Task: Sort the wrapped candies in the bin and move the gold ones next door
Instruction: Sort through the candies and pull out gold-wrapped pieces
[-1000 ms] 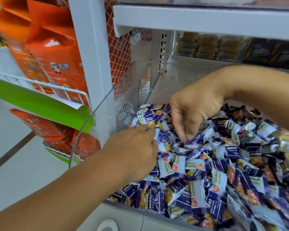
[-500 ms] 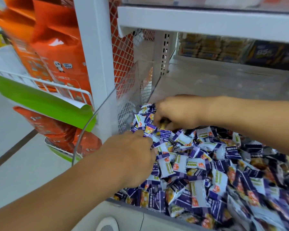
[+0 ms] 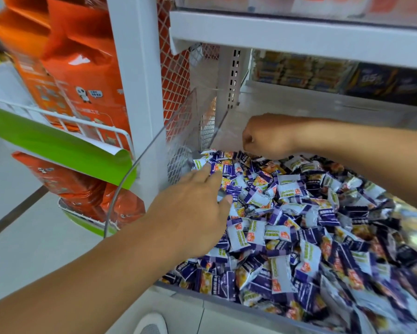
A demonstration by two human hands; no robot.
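Reaching across the bin (image 3: 226, 306), the left hand (image 3: 197, 213) lies flat with fingers straight on the purple-and-white candies (image 3: 287, 227) near the left wall. The right hand (image 3: 267, 136) is clenched at the heap's back edge; whether it grips a candy, I cannot tell. Gold candies (image 3: 414, 227) glint at the right edge. Careless raking could spill wrappers over the low front rim. Open room lies behind the heap.

Purple-and-white wrapped candies (image 3: 274, 227) with orange marks, orange bags (image 3: 82, 75), green sign (image 3: 58, 150), possibly gold wrappers (image 3: 414, 227)
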